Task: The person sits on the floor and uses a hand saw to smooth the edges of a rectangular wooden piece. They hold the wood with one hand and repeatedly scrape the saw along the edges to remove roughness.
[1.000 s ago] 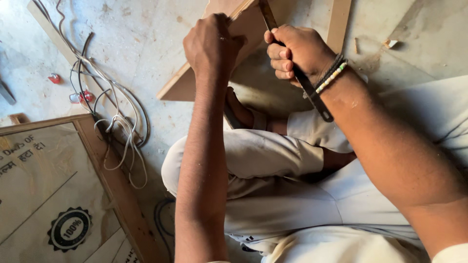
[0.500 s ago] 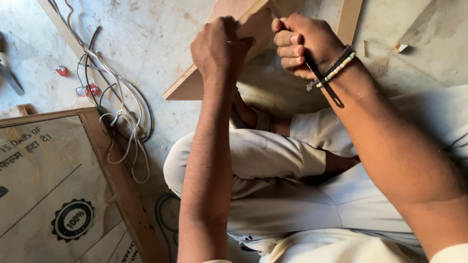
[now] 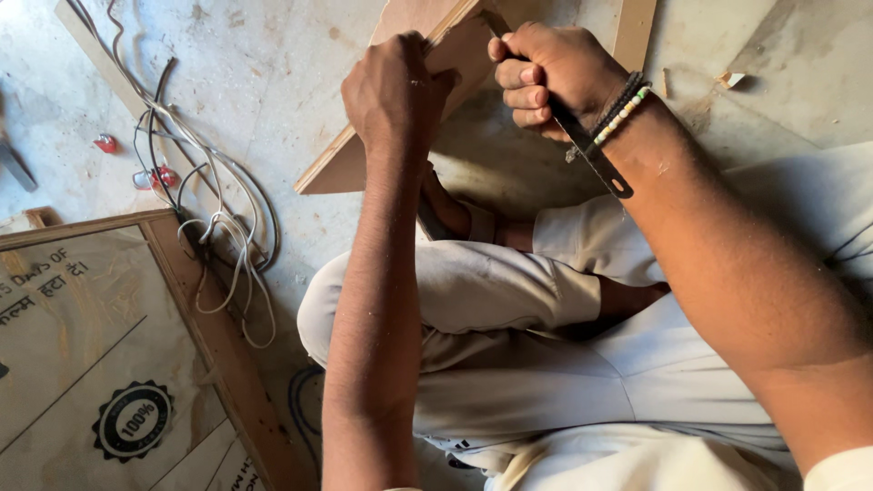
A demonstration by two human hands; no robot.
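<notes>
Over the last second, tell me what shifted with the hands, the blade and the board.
The right hand pulled the flat metal blade up along the wooden board's edge, so less blade shows above the fist and more trails past the wrist. The left hand kept its grip on the board's edge. Board, tangled cables and framed panel stayed put.

Dusty concrete floor point(image 3: 273, 82) bears tangled cables point(image 3: 218, 227), framed plywood panel point(image 3: 100, 345), wooden board point(image 3: 346, 164)
</notes>
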